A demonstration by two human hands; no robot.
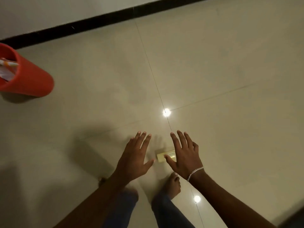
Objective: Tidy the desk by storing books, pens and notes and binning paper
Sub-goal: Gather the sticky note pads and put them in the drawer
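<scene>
— Note pad point(162, 157), head view: where did it lie?
— On the tiled floor point(230, 79). Small, yellow, flat, just ahead of a bare foot point(171, 185). Part of it was hidden under the right hand point(184, 155).
— Was that hand holding it?
— No grip seen. Fingers were spread and straight, palm down. The thumb crossed the pad's near edge in the frame; touching or just above, could not tell. A chain bracelet point(195, 172) sat on that wrist.
— Left hand point(133, 158)?
— Same posture: fingers fanned, nothing in it. It was just left of the pad, thumb tip near the pad's left end.
— Anything else logged?
— Red bin point(32, 79) stood well apart at the far left edge, with paper point(6, 71) inside. Black skirting point(98, 18) ran along the wall beyond. A bright glare point(166, 112) showed on the tiles past the fingertips.
</scene>
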